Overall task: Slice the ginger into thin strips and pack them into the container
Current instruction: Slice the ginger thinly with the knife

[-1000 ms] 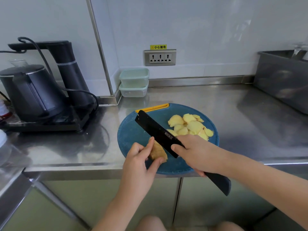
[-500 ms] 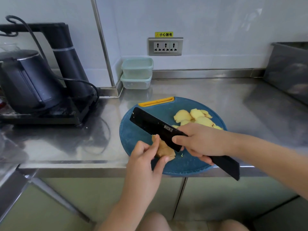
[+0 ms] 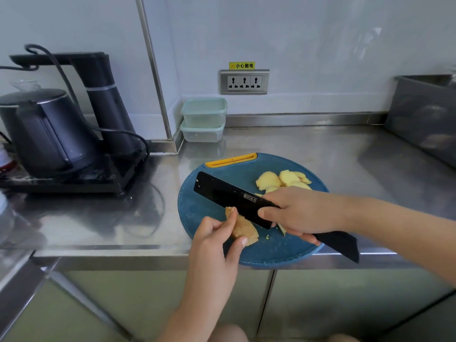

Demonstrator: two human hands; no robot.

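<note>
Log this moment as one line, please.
phase: slicing; left hand: pinches ginger piece; right hand: grips knife; slices: on board; containers: stacked by wall

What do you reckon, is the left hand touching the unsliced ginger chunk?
Touching. The head view shows the left hand pinching the ginger chunk between thumb and fingers, with no gap, on the blue cutting board.

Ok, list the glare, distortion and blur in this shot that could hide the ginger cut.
Head view: the steel counter mirrors the wall in broad pale glare; wide-angle bowing bends the corner strip; the knife, the ginger piece, the left hand and the right hand are sharp, no motion smear; the right hand covers part of the slices.
</note>
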